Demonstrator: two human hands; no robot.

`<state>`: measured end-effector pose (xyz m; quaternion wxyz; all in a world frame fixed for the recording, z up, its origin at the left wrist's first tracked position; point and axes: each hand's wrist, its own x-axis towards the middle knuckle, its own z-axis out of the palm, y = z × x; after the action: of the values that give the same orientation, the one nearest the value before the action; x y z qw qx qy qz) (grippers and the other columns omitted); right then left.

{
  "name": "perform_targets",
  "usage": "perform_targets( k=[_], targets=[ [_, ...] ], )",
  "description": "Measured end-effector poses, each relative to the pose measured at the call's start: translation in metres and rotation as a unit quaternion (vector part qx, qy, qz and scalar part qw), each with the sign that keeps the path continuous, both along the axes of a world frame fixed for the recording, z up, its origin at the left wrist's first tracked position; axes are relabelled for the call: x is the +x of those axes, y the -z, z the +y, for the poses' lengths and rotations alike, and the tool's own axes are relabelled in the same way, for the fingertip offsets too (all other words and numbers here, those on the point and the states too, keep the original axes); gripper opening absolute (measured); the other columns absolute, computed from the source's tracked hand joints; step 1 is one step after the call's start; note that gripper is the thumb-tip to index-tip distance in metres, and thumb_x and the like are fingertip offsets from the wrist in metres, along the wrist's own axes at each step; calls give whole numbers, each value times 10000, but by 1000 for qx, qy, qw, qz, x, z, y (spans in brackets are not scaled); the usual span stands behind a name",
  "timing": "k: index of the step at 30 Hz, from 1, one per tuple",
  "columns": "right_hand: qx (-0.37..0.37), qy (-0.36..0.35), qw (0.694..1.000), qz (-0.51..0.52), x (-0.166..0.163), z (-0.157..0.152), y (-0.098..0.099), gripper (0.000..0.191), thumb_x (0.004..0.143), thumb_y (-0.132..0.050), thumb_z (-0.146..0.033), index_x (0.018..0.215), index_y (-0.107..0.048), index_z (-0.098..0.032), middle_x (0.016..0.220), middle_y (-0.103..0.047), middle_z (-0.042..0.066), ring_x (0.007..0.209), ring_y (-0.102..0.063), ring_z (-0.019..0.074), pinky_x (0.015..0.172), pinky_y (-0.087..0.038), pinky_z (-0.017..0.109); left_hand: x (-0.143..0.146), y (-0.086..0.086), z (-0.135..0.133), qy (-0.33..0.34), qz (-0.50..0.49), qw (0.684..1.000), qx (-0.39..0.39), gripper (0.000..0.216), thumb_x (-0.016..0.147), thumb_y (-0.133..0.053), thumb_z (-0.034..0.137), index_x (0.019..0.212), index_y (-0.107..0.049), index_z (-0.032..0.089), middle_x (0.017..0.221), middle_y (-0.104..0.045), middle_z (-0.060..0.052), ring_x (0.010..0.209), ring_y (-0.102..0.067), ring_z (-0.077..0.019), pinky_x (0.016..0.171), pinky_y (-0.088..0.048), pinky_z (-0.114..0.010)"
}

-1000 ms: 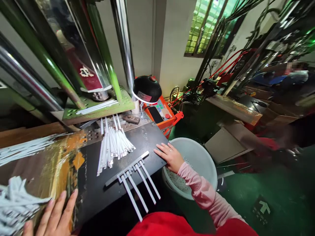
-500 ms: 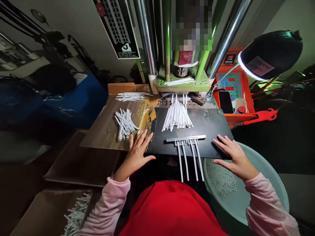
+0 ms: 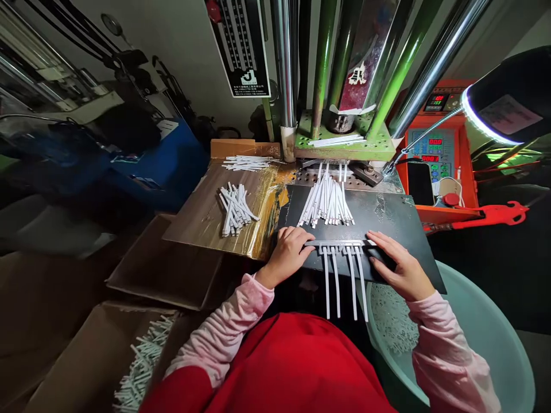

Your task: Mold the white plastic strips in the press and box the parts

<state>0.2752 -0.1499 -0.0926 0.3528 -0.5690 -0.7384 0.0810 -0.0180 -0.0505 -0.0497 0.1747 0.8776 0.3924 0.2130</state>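
A white moulded comb piece (image 3: 344, 269), a crossbar with several long prongs, lies at the near edge of the black plate (image 3: 391, 218), its prongs hanging over the edge towards me. My left hand (image 3: 289, 255) has curled fingers gripping the left end of the crossbar. My right hand (image 3: 396, 265) lies over the crossbar's right end with fingers bent onto it. A fan of loose white strips (image 3: 327, 203) rests on the plate just beyond both hands.
A green press (image 3: 344, 137) with steel columns stands behind the plate. Another pile of white strips (image 3: 236, 207) lies on the brown board at left. A grey tub (image 3: 473, 338) with white scraps sits lower right. An orange control box (image 3: 439, 155) and lamp (image 3: 503, 109) are right.
Both hands have moved inward from flat on the plate and board onto the two ends of the comb piece. The head view turned from right back to the press.
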Motion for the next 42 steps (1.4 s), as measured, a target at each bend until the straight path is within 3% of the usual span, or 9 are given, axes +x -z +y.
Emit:
perform_targets(
  k=[5,8,14,19,25,30,35,38,42],
  targets=[
    [7,-17,1000,-9,-6,3,-7,450,959,-566,-258,1409,-556,-257,1363,-625,103,1261,-582,265,1071,-464,470,0,0,-1,-12,-5,1000,-23,78,898,-713,198,976,-712,194,1003,-735,-23,999,-618,-205,936,-381,-372],
    [12,-17,999,-33,-18,10,-13,307,959,-583,-323,1239,-668,-230,1116,-690,99,1024,-646,259,903,-511,443,-6,-8,7,-20,-2,998,-68,32,895,-715,203,920,-732,194,964,-734,-16,970,-616,-197,931,-375,-360],
    [-15,-58,998,5,-52,26,-20,277,1010,-498,-388,976,-718,-223,879,-669,72,808,-618,213,742,-488,364,-22,-33,32,113,38,976,-181,318,766,-847,401,1029,-782,235,954,-678,-20,1012,-603,-219,960,-383,-344],
    [-42,-84,994,58,-72,36,-15,319,970,-560,-496,944,-714,-218,899,-690,85,842,-639,235,767,-516,373,6,-39,37,164,-51,943,-285,471,816,-789,446,1182,-735,156,878,-688,-22,849,-643,-189,788,-465,-273],
    [12,-83,995,46,-70,40,1,356,977,-512,-506,900,-733,-237,901,-729,99,876,-677,271,772,-545,422,57,-27,26,230,-66,962,-134,185,953,-622,343,926,-716,186,809,-707,-33,747,-667,-182,707,-479,-268],
    [1,-61,997,53,-72,39,-4,440,976,-482,-574,812,-698,-228,819,-694,96,753,-651,240,668,-517,383,59,-28,10,142,-128,979,-76,210,994,-525,262,835,-635,182,774,-692,-48,714,-652,-162,697,-491,-260],
    [-53,-60,995,66,-76,38,-16,435,951,-526,-613,882,-734,-237,800,-677,67,736,-638,219,679,-495,371,18,-89,30,-94,-373,923,-32,443,1055,-361,438,773,-605,198,748,-659,-26,627,-580,-113,628,-463,-235],
    [-69,-60,990,108,-79,40,-21,434,959,-518,-600,873,-749,-243,796,-690,60,744,-653,211,690,-514,359,-19,-111,65,-194,-321,926,-41,452,1009,-457,474,703,-621,184,659,-634,-3,611,-584,-110,634,-454,-222],
    [-56,-18,978,199,-67,35,-34,377,956,-546,-552,860,-740,-243,872,-735,58,824,-700,215,753,-566,333,-74,-95,111,-361,-161,911,-114,411,960,-509,400,647,-651,175,593,-638,-8,644,-644,-158,667,-467,-239]
  ],
)
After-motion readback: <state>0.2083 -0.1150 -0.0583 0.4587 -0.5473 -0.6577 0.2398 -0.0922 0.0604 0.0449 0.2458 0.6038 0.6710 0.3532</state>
